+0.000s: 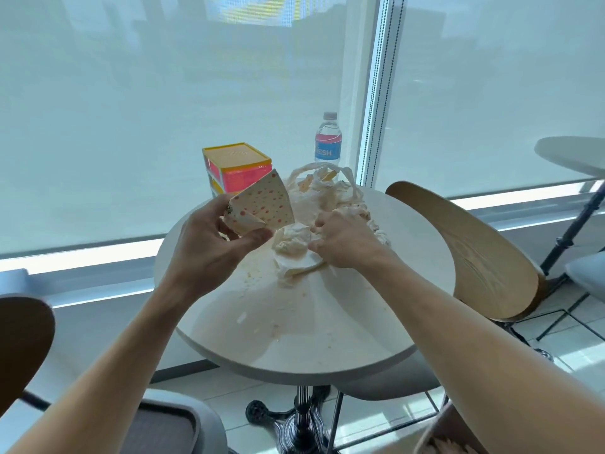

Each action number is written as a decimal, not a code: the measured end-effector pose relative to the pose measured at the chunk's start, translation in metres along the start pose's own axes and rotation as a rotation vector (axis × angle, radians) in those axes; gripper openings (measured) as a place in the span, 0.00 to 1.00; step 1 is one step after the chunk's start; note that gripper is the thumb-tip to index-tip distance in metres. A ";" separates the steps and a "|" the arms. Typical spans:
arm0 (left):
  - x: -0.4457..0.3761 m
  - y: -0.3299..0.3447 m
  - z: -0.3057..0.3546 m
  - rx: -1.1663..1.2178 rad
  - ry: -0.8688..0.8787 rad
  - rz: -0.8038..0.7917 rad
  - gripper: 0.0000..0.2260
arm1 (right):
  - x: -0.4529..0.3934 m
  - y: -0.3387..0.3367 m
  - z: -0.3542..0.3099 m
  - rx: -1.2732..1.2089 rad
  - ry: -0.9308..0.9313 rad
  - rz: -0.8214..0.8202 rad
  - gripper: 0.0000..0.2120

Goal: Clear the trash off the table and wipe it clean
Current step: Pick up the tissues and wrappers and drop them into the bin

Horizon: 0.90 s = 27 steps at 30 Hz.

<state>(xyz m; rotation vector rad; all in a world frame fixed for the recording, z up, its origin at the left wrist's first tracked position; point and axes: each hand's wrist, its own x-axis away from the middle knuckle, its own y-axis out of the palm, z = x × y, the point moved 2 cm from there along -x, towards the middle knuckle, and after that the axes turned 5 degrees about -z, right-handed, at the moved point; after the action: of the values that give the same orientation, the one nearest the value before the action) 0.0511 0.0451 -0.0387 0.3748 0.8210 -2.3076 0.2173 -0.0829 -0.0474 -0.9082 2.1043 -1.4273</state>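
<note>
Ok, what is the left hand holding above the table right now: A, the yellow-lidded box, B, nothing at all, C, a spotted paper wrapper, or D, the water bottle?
C: the left hand has its grip closed on the spotted paper wrapper, while the water bottle and yellow-lidded box stand untouched at the table's far side.

In my left hand (209, 244): cream paper (265, 204) w/ orange-red dots. Table (327, 322) is off-white, w/ pale smears & crumbs. Far left, box (239, 168): yellow edges, hot-pink sides. Far bottle (328, 139): clear, blue & pink label, white letters. Bag (327, 194) is cream-white. Chair (474, 250) on right: light wood grain. Table base (294, 421) is black.
</note>
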 end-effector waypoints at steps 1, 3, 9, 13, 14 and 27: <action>0.000 -0.001 0.000 -0.004 -0.003 0.002 0.16 | -0.001 0.001 0.000 0.023 0.009 -0.013 0.20; 0.001 -0.002 0.001 0.001 -0.014 0.003 0.16 | -0.001 0.003 0.000 0.050 0.025 -0.029 0.20; 0.005 -0.003 0.003 -0.012 -0.031 0.009 0.16 | -0.001 -0.005 0.008 -0.252 0.059 0.112 0.17; 0.008 -0.005 0.005 -0.003 -0.048 0.016 0.18 | 0.011 -0.023 0.005 -0.384 -0.028 0.323 0.10; 0.008 -0.004 0.007 0.004 -0.053 0.019 0.18 | 0.014 -0.027 0.005 -0.394 -0.052 0.376 0.09; 0.021 0.025 0.039 0.103 -0.034 0.011 0.15 | 0.060 -0.052 0.038 -0.551 -0.109 0.667 0.02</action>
<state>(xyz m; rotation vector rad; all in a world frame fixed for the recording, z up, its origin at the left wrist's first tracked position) 0.0500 -0.0054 -0.0298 0.3829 0.6837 -2.3456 0.2159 -0.1640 -0.0131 -0.3616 2.4243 -0.4638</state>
